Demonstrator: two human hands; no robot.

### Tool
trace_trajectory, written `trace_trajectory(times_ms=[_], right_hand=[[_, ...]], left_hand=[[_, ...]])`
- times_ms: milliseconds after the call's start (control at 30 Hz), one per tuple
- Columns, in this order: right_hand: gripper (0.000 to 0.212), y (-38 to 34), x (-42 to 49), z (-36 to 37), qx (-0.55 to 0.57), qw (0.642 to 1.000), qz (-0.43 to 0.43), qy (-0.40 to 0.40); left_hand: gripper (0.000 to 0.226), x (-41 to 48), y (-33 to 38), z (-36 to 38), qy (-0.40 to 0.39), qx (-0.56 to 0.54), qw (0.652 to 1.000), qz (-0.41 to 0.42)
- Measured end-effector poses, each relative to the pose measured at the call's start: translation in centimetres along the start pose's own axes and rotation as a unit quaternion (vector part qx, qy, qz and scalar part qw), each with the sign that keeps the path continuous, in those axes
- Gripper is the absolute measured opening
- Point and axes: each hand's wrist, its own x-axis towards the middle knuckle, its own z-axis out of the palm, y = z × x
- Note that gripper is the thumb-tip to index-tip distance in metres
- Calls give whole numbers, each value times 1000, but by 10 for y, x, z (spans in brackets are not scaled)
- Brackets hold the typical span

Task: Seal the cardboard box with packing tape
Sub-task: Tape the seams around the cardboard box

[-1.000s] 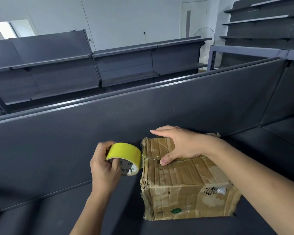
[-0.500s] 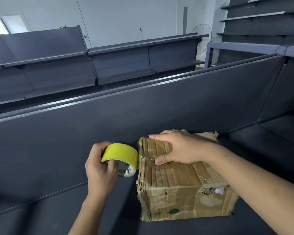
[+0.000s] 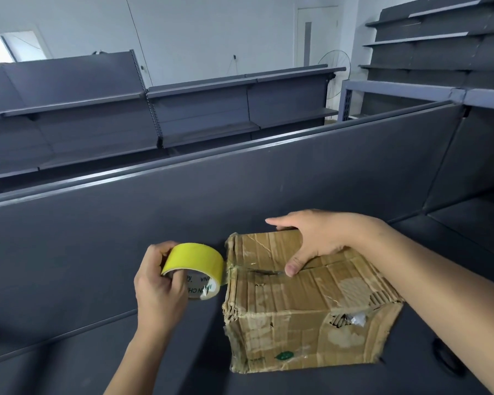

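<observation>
Grey shelf [image 3: 154,352] carries a crumpled, torn cardboard box [image 3: 305,303] beside a yellow tape roll [image 3: 196,259].

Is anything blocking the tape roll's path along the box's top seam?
Yes: the right hand lies on the box top, thumb on the seam, ahead of the tape roll that the left hand holds at its left edge.
</observation>
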Motion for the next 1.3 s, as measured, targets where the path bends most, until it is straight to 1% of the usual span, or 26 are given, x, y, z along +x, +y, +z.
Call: trace_trajectory(times_ms=[100, 200, 267, 367, 500, 600, 667, 733, 800, 833, 900, 967, 1000, 1033, 1067, 1100, 1133, 1167, 1200, 1233, 1300], right_hand=[[124, 6, 4, 8, -27, 999, 13, 10], [119, 7, 3, 7, 10, 1000, 1, 11], [117, 0, 3, 9, 17, 999, -4, 32], [116, -19, 7, 19, -21, 998, -4, 58], [112, -26, 8, 22, -33, 998, 14, 48], [114, -31, 10, 13, -57, 998, 17, 23], [116, -42, 11, 3, -75, 997, 17, 2], [114, -57, 14, -3, -13, 1000, 22, 3], [109, -75, 20, 5, 45, 997, 41, 36], [106, -82, 24, 14, 43, 996, 53, 58], [104, -89, 31, 35, 15, 992, 73, 104], [105, -89, 34, 47, 11, 988, 84, 133], [101, -89, 34, 48, 13, 986, 87, 141], [91, -89, 34, 48, 17, 985, 86, 148], [77, -90, 34, 47, 21, 984, 82, 159], [64, -91, 34, 48, 22, 981, 79, 174], [55, -93, 34, 48, 23, 979, 76, 190], [51, -94, 33, 49, 27, 977, 73, 198], [51, -95, 32, 49, 36, 977, 74, 199], [51, -97, 31, 49, 48, 977, 75, 195], [47, -98, 28, 46, 70, 977, 74, 188]], left_hand=[[34, -2, -1, 1, -1, 3, 1000, -1], [33, -4, -2, 2, -7, 0, 1000, -9], [34, -5, -1, 3, -4, -5, 1000, -8], [36, -6, -2, 3, -5, -16, 1000, -17], [39, -7, 0, -2, 5, -36, 998, -44], [42, -13, 0, -4, 2, -73, 993, -95], [40, -17, -1, -3, 5, -96, 987, -132], [38, -20, -1, 2, 7, -115, 980, -161], [48, -26, -1, 6, 7, -136, 970, -200], [50, -30, -1, 9, 7, -153, 964, -216], [44, -39, 0, 14, 12, -188, 947, -260], [35, -47, 1, 20, 25, -220, 925, -309], [27, -52, 1, 22, 22, -237, 912, -335], [17, -57, 1, 25, 3, -265, 895, -358], [21, -62, 4, 27, -36, -294, 875, -383], [35, -68, 7, 29, -75, -329, 849, -408], [49, -73, 10, 29, -102, -363, 815, -440], [55, -76, 14, 29, -113, -391, 787, -464], [55, -78, 18, 28, -112, -406, 769, -481], [50, -79, 22, 28, -107, -417, 760, -488], [38, -75, 26, 25, -105, -424, 756, -488]])
